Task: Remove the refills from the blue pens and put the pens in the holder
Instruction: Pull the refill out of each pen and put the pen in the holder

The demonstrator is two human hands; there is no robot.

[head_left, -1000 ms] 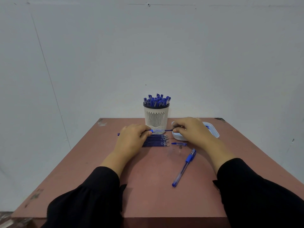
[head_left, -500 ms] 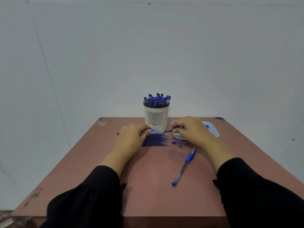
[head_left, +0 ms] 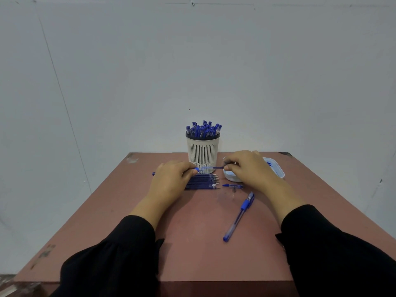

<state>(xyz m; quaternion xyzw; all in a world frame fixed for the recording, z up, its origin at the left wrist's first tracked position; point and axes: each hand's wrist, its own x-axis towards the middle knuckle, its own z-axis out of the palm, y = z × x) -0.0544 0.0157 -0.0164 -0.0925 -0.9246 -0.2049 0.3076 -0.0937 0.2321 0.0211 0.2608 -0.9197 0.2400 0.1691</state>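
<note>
A white slotted holder [head_left: 202,154] full of blue pens stands at the table's back middle. In front of it my left hand [head_left: 171,181] grips a blue pen barrel, whose end sticks out at the left. My right hand [head_left: 248,167] pinches the dark refill [head_left: 214,167] that extends from the barrel toward it. Several removed refills [head_left: 202,182] lie in a row under my hands. A capped blue pen [head_left: 239,216] lies diagonally on the table in front of my right hand.
A white oval tray [head_left: 278,170] with blue bits sits behind my right hand. A small blue pen part [head_left: 232,186] lies beside the refills. The reddish table [head_left: 192,243] ends against a pale wall.
My right hand has drawn slightly to the right and more of the refill shows between my hands. The left hand stays in place.
</note>
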